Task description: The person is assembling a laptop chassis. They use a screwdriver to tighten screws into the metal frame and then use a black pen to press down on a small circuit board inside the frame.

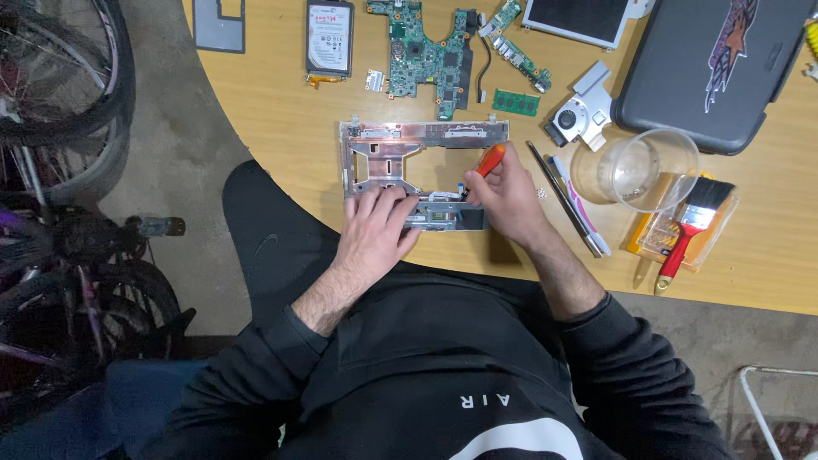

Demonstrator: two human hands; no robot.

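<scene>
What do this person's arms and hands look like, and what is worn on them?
Both the left hand and the right hand are bare: no gloves, rings or watch visible. Dark black long sleeves are pushed up to mid-forearm, leaving hairy forearms uncovered.

Tan wood table [281,119]; coppery-silver laptop frame [375,158] at centre; orange-handled screwdriver [490,159]; green circuit board [422,51] top centre; dark grey laptop lid [673,77] with red-purple star sticker upper right; red-handled black-bristled brush [692,226] on yellow case [652,238]; clear cup [652,170]; black sleeves
</scene>
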